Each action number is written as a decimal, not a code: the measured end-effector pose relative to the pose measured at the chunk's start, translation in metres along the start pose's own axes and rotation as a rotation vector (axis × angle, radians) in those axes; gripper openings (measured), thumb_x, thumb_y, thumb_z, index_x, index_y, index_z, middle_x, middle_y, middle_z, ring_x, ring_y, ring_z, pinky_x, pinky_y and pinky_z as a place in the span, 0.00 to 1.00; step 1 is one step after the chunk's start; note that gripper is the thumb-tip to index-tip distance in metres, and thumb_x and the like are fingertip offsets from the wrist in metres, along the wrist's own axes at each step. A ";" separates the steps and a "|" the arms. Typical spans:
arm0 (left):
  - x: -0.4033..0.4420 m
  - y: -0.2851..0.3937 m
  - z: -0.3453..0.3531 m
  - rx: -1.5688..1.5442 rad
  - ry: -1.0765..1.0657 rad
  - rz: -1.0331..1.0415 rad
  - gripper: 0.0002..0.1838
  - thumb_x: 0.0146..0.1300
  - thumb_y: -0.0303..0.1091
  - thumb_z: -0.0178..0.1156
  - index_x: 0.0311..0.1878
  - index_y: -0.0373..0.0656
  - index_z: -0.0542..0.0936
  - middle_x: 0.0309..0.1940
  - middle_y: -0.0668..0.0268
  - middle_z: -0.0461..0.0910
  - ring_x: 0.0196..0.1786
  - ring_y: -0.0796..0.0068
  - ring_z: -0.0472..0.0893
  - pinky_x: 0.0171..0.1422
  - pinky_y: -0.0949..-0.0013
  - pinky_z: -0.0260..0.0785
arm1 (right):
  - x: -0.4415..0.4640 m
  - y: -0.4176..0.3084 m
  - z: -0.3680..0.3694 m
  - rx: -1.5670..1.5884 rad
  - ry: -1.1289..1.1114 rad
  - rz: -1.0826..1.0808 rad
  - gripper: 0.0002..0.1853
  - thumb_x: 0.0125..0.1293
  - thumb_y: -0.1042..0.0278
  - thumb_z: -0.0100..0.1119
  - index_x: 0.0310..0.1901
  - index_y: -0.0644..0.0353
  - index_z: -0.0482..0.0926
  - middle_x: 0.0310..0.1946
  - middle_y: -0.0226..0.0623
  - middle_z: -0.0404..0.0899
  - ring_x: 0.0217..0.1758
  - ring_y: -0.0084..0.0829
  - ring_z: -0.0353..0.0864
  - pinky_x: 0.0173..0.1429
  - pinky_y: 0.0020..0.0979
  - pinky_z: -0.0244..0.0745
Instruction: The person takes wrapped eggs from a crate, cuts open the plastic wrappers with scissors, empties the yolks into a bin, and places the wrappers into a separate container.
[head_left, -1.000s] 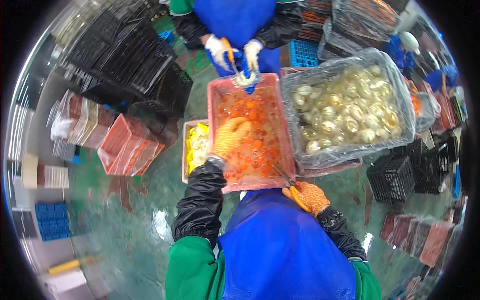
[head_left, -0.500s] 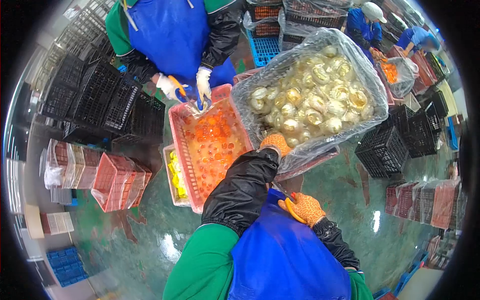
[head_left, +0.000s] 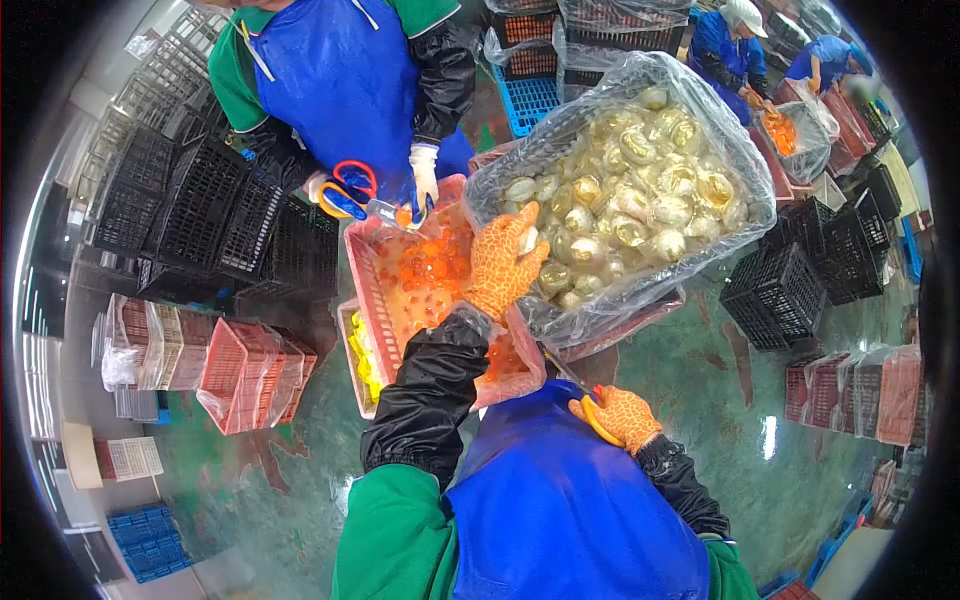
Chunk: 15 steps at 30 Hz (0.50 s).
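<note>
My left hand point(head_left: 503, 262), in an orange patterned glove, is above the edge between two crates, its thumb and fingers closed on a small pale piece point(head_left: 528, 240). Beside it, a plastic-lined crate point(head_left: 745, 150) holds many pale, yellowish, wet round lumps point(head_left: 630, 203), whose kind I cannot tell. Under my left wrist is a pink crate point(head_left: 362, 265) of orange round pieces point(head_left: 425, 265) in cloudy liquid. Lower right, my right hand point(head_left: 622, 418) grips scissors point(head_left: 598, 420) with yellow-orange handles, their blades pointing up-left in front of my blue apron.
Opposite me, a co-worker's gloved hands point(head_left: 423, 180) hold red-and-orange-handled scissors point(head_left: 350, 190) over the pink crate. A box of yellow pieces point(head_left: 362, 355) stands beneath it. Black crates point(head_left: 205, 195) are stacked left, others point(head_left: 775, 295) right. Red crates point(head_left: 250, 370) stand on the green floor.
My left hand has moved from the edge of the pale lumps up and left toward the pink crate, with a pale piece now visible in it. The co-worker's scissors have turned, with blades apart.
</note>
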<state>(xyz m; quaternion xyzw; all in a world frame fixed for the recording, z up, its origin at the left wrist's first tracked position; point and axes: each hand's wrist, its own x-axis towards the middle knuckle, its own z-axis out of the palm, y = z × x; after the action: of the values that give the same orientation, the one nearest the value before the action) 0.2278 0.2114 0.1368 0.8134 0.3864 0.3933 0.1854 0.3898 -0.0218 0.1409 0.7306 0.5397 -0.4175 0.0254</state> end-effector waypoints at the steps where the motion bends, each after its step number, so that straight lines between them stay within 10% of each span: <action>1: -0.003 -0.003 0.001 -0.003 -0.002 -0.002 0.26 0.53 0.37 0.66 0.58 0.48 0.76 0.40 0.59 0.79 0.42 0.56 0.79 0.47 0.57 0.72 | 0.000 -0.001 -0.001 0.000 -0.002 0.003 0.34 0.60 0.33 0.50 0.47 0.60 0.81 0.42 0.54 0.81 0.48 0.55 0.79 0.53 0.47 0.73; 9: -0.046 -0.024 0.037 0.377 -0.508 -0.051 0.23 0.57 0.38 0.60 0.58 0.51 0.76 0.46 0.60 0.79 0.51 0.60 0.78 0.54 0.57 0.71 | -0.002 0.006 0.011 0.043 0.121 -0.009 0.36 0.59 0.32 0.51 0.47 0.63 0.80 0.40 0.54 0.81 0.47 0.54 0.80 0.51 0.47 0.73; 11: -0.045 -0.027 0.032 -0.418 -0.017 -0.297 0.18 0.60 0.35 0.62 0.54 0.49 0.78 0.48 0.60 0.79 0.51 0.63 0.79 0.54 0.62 0.72 | -0.005 -0.004 -0.006 0.056 0.044 0.007 0.36 0.58 0.33 0.53 0.47 0.64 0.79 0.41 0.54 0.81 0.47 0.53 0.80 0.51 0.46 0.73; 15: -0.043 -0.033 0.011 -1.628 0.285 -0.798 0.19 0.64 0.27 0.58 0.58 0.40 0.73 0.55 0.54 0.76 0.55 0.55 0.77 0.60 0.55 0.72 | -0.005 -0.013 0.000 0.208 0.070 -0.075 0.35 0.57 0.36 0.60 0.51 0.65 0.74 0.42 0.55 0.80 0.49 0.54 0.79 0.53 0.44 0.73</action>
<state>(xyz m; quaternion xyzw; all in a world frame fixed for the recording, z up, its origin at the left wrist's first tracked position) 0.2040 0.1983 0.0883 0.1817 0.2613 0.5477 0.7738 0.3789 -0.0202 0.1495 0.7228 0.5210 -0.4460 -0.0852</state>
